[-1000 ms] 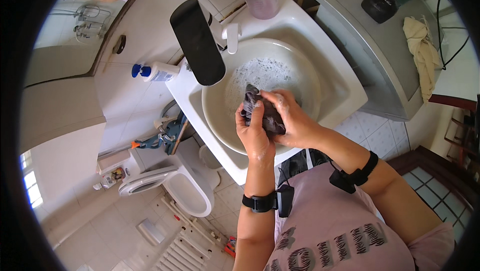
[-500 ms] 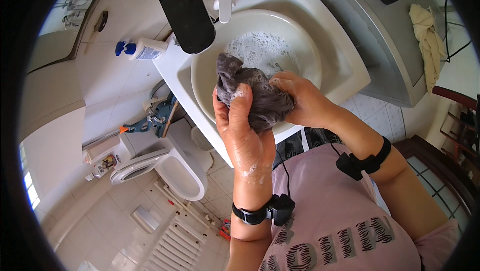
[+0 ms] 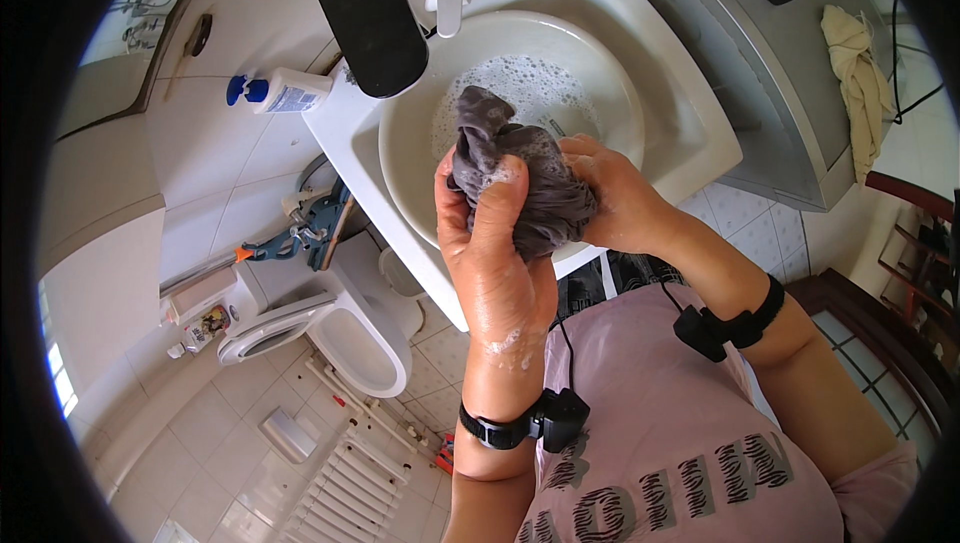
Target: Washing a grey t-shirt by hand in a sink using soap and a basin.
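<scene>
A wet, bunched dark grey cloth (image 3: 540,188) with suds on it is gripped between both my hands, above the near part of a round white basin (image 3: 625,93). My left hand (image 3: 490,228) is wrapped round its left side, thumb across the front. From the right, my right hand (image 3: 625,193) holds the other side; its fingertips are partly hidden behind the cloth. Foamy water (image 3: 530,88) lies in the basin, which sits in a white sink (image 3: 700,143). Soap clings to my left wrist.
A dark phone-like panel (image 3: 368,18) stands beside the tap (image 3: 450,5) at the sink's far left. Left of it is a white pump bottle (image 3: 290,91). A grey cabinet (image 3: 740,53) flanks the sink on the right, with a beige cloth (image 3: 855,88) on it. The toilet (image 3: 365,343) is lower left.
My left hand has shifted slightly right, and the top end of the cloth has swung right with it. Both hands keep their hold on the cloth.
</scene>
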The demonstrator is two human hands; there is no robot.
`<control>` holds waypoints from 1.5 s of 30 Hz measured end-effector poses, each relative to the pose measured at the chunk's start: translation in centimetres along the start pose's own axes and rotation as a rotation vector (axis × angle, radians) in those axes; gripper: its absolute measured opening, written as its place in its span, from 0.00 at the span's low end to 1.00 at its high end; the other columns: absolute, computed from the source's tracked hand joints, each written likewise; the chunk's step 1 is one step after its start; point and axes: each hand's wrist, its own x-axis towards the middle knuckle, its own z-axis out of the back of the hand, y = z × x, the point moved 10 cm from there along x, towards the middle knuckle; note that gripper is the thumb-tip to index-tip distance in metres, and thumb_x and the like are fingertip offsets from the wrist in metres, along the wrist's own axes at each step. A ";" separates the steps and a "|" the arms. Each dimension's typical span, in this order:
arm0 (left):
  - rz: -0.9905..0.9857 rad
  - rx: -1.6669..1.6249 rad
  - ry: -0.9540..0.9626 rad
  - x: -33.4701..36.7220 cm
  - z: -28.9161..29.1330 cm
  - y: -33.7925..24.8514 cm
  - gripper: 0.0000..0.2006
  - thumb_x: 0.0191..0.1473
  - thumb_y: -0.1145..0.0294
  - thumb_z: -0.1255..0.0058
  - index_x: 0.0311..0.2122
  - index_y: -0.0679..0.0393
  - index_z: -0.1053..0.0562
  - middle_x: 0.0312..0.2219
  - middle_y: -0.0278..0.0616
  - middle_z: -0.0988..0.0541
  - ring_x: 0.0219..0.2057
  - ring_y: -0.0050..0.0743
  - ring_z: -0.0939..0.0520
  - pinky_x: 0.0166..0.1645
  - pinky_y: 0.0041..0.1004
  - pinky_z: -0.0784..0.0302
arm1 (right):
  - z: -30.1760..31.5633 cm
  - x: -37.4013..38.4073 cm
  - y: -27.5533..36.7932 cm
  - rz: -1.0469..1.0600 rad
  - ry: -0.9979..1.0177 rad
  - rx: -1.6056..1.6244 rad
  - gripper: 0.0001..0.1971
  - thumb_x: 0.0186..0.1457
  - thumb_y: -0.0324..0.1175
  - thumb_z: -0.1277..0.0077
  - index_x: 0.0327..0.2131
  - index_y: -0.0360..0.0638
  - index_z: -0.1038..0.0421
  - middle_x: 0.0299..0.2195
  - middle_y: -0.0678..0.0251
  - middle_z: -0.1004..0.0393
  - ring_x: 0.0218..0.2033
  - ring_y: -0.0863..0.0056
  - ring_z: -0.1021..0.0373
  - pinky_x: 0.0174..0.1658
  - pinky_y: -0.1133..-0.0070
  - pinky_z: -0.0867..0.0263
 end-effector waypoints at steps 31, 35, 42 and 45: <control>-0.032 0.407 0.301 -1.9 -3.1 1.4 0.16 0.46 0.79 0.47 0.41 0.60 0.36 0.34 0.34 0.29 0.35 0.16 0.30 0.42 0.19 0.33 | -0.5 -3.0 -3.2 -0.520 0.059 0.385 0.22 0.38 0.27 0.42 0.41 0.42 0.34 0.35 0.63 0.30 0.42 0.71 0.34 0.44 0.74 0.37; -0.081 0.726 0.430 -4.2 -2.1 2.8 0.18 0.45 0.79 0.45 0.42 0.58 0.36 0.35 0.35 0.29 0.36 0.18 0.29 0.42 0.20 0.32 | -2.1 -3.5 -2.8 -0.106 0.124 0.223 0.15 0.38 0.29 0.44 0.33 0.43 0.34 0.30 0.65 0.30 0.37 0.68 0.33 0.40 0.74 0.37; -0.120 1.109 0.543 -8.6 0.3 4.3 0.18 0.39 0.82 0.45 0.39 0.59 0.33 0.33 0.39 0.30 0.36 0.28 0.28 0.42 0.23 0.33 | -6.8 -6.4 -0.8 0.183 0.404 -0.010 0.10 0.42 0.35 0.50 0.31 0.47 0.27 0.31 0.65 0.31 0.35 0.66 0.35 0.42 0.74 0.39; -0.182 1.058 0.366 -8.1 -0.7 3.7 0.18 0.38 0.82 0.45 0.38 0.58 0.32 0.33 0.39 0.30 0.35 0.31 0.29 0.42 0.25 0.34 | -5.9 -5.2 0.2 0.194 0.391 -0.016 0.08 0.42 0.34 0.51 0.29 0.47 0.28 0.32 0.66 0.31 0.36 0.66 0.35 0.41 0.73 0.38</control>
